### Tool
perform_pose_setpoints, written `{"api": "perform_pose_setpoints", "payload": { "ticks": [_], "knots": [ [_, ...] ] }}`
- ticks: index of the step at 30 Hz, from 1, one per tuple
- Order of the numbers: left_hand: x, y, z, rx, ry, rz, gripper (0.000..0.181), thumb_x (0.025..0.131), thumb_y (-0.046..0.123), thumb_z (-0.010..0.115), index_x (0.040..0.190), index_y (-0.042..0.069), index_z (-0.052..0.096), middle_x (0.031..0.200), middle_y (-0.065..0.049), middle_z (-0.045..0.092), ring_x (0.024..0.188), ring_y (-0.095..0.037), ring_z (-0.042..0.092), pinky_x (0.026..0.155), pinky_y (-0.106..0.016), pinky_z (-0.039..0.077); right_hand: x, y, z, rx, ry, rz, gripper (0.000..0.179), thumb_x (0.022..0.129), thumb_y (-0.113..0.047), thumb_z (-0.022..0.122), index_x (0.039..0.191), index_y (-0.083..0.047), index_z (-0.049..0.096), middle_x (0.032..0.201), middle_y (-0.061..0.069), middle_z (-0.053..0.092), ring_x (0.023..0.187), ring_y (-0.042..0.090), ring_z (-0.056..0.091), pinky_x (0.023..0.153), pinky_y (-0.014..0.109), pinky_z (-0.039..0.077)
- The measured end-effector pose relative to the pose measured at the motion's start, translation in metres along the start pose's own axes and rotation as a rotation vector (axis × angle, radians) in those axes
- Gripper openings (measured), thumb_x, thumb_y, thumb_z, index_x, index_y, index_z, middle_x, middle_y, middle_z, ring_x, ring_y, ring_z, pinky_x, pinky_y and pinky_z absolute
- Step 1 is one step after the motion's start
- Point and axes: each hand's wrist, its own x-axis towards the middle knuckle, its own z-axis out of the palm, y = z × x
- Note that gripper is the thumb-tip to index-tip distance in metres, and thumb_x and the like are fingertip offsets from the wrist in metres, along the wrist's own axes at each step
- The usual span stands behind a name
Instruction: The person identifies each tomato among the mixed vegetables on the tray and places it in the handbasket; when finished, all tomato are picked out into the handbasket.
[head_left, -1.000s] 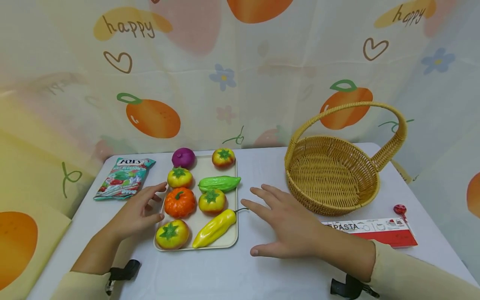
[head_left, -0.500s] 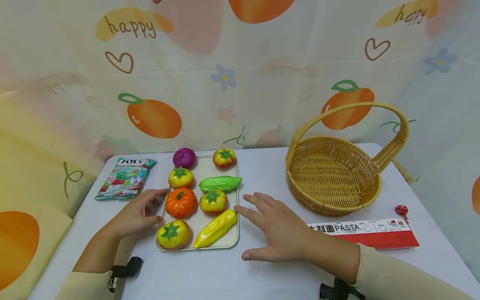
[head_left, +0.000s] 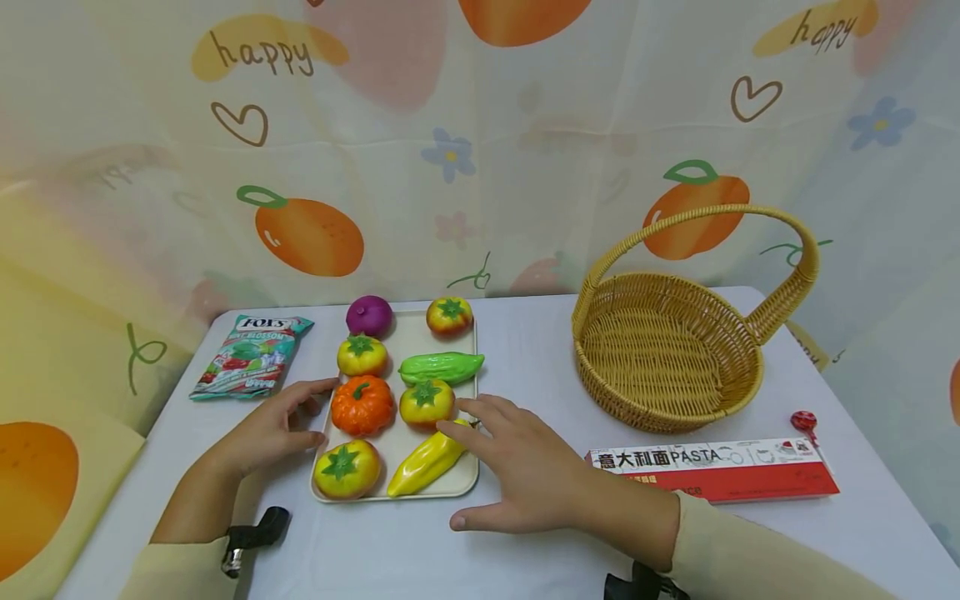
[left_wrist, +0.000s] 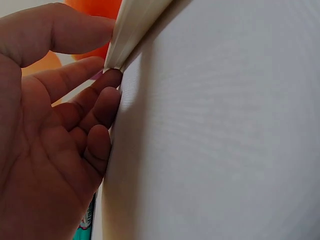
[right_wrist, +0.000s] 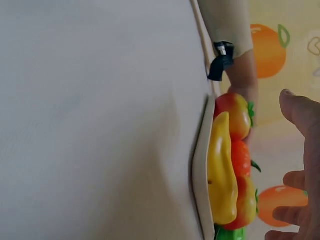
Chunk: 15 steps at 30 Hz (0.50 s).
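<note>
My left hand (head_left: pixel 258 429) is at the left edge of a cream tray (head_left: pixel 408 327), fingers loosely bent. In the left wrist view its thumb and fingertips are right at the tray's rim (left_wrist: pixel 131 32). My right hand (head_left: pixel 525 471) spreads its fingers above the tray's right side, fingertips overlapping the end of a yellow pepper (head_left: pixel 426 465) in the head view; nothing is in its grasp. Also on the tray are an orange pumpkin (head_left: pixel 362 406), a green pepper-like vegetable (head_left: pixel 441 367), a purple onion (head_left: pixel 369 317) and several yellow-red tomatoes (head_left: pixel 347 469) with green tops.
A wicker basket (head_left: pixel 652 350) with a tall handle stands at the back right. In front of it lie a red and white pasta box (head_left: pixel 735 475) and a red lollipop (head_left: pixel 803 422). A teal snack bag (head_left: pixel 251 357) lies at left. A patterned curtain (head_left: pixel 517 192) hangs behind.
My right hand has moved left and slightly toward me, from beside the tray to over its right edge, uncovering more of the pasta box. My left hand has barely moved.
</note>
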Motion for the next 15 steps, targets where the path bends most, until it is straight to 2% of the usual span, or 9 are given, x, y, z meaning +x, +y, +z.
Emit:
{"api": "perform_pose_setpoints", "payload": {
  "ticks": [10, 15],
  "knots": [
    [-0.001, -0.004, -0.002, -0.07, -0.016, 0.01, 0.081, 0.086, 0.015, 0.087, 0.158, 0.008, 0.05, 0.129, -0.011, 0.058, 0.114, -0.028, 0.047, 0.086, -0.028, 0.05, 0.013, -0.008, 0.01, 0.027, 0.048, -0.024, 0.093, 0.09, -0.077, 0.067, 0.166, -0.03, 0.04, 0.167, 0.006, 0.038, 0.152, 0.027, 0.036, 0.113, 0.056, 0.044],
    [-0.001, -0.007, -0.004, -0.086, -0.023, -0.007, 0.079, 0.087, 0.014, 0.088, 0.157, 0.01, 0.052, 0.129, -0.012, 0.058, 0.114, -0.028, 0.048, 0.085, -0.027, 0.05, 0.02, -0.011, 0.012, 0.046, 0.07, -0.028, 0.09, 0.091, -0.076, 0.067, 0.165, -0.03, 0.042, 0.163, 0.005, 0.041, 0.15, 0.025, 0.038, 0.112, 0.053, 0.044]
  ]
}}
